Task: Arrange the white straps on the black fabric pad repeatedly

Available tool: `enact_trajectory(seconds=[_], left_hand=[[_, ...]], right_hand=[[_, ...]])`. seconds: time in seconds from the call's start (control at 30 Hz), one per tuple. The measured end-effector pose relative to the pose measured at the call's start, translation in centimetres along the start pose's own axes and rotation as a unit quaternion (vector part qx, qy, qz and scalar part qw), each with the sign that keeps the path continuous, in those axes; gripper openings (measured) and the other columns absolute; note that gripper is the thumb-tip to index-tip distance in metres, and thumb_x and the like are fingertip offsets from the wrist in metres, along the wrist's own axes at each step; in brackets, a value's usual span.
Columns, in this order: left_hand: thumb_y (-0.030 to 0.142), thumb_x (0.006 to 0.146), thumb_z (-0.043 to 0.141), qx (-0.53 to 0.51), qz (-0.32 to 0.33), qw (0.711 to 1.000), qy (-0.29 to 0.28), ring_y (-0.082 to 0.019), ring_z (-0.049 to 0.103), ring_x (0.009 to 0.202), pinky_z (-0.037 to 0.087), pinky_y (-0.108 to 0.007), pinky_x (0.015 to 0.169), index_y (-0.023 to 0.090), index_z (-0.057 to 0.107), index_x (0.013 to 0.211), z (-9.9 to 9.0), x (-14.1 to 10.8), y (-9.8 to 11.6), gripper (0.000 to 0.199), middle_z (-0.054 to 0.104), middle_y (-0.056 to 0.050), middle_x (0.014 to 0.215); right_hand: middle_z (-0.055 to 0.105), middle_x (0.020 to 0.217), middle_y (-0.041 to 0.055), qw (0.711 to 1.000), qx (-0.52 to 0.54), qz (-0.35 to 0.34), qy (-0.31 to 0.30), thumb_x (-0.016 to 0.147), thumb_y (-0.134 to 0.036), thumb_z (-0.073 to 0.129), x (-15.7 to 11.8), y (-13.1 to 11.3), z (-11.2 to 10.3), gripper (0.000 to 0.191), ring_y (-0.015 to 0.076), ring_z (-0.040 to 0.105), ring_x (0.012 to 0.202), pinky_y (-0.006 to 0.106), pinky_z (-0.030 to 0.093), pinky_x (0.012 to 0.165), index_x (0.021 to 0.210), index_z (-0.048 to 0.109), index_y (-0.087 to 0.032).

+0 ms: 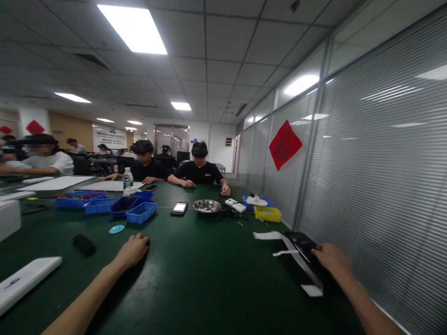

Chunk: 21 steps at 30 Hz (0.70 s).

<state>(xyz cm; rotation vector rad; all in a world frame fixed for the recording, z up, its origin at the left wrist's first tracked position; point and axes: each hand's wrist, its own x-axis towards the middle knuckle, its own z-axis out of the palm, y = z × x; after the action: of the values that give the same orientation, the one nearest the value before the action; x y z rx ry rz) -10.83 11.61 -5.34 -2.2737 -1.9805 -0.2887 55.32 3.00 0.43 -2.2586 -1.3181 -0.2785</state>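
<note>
On the green table (195, 279), left of centre, rests my left hand (134, 250), palm down, its fingers curled and partly hidden; what is under them, if anything, cannot be made out. At the right, my right hand (330, 256) pinches the edge of a shiny black item (302, 244), perhaps a bag. White strips (300, 260) lie along and beside the black item. A light blue disc (116, 229) and a dark cylindrical object (84, 244) lie to the left of my left hand.
Blue trays (141, 212), a bottle (128, 179), a phone (179, 208), a metal bowl (207, 206) and a yellow tray (267, 214) stand farther back. A white box (28, 279) lies front left. Several people sit beyond; a glass partition (377, 186) borders the right.
</note>
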Motion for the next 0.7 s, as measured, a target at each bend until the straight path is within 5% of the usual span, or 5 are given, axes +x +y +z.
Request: enact_trajectory(seconds=[0.13,0.23,0.5,0.7], left_hand=[[0.027,0.085,0.037,-0.001,0.009,1.000,0.002,-0.027,0.052,0.104,0.043,-0.038,0.088,0.017,0.061,0.114,1.4,0.7,-1.1,0.039,0.055,-0.013,0.115],[0.030,0.084,0.039,-0.016,0.015,1.000,0.011,-0.027,0.053,0.103,0.044,-0.038,0.089,0.016,0.062,0.116,2.2,1.2,-1.9,0.042,0.056,-0.014,0.115],[0.033,0.082,0.040,-0.042,0.015,0.999,0.011,-0.027,0.052,0.103,0.042,-0.039,0.092,0.016,0.062,0.116,2.3,1.2,-2.0,0.044,0.055,-0.013,0.114],[0.028,0.083,0.040,-0.014,-0.002,1.000,0.005,-0.027,0.051,0.103,0.043,-0.039,0.089,0.018,0.062,0.113,1.0,0.4,-0.8,0.038,0.055,-0.013,0.112]], right_hand=[[0.062,0.110,0.0088,0.999,-0.019,0.024,-0.024,0.088,-0.034,0.056,-1.5,-0.7,-0.5,0.026,0.0198,0.061,0.093,0.035,0.051,0.079,0.108,0.061,-0.018],[0.056,0.120,0.0079,0.999,-0.028,0.034,-0.014,0.090,-0.034,0.054,-2.3,-1.2,-0.4,0.030,0.0198,0.058,0.100,0.040,0.050,0.084,0.117,0.055,-0.019],[0.062,0.108,0.0090,0.998,-0.050,0.027,-0.024,0.089,-0.039,0.054,-5.0,-1.3,-1.9,0.031,0.0201,0.061,0.092,0.038,0.051,0.078,0.107,0.060,-0.014],[0.070,0.081,0.0119,0.990,0.007,0.002,-0.140,0.083,-0.055,0.043,-7.2,1.2,-0.6,0.041,0.0256,0.067,0.074,0.036,0.050,0.062,0.077,0.063,-0.020]])
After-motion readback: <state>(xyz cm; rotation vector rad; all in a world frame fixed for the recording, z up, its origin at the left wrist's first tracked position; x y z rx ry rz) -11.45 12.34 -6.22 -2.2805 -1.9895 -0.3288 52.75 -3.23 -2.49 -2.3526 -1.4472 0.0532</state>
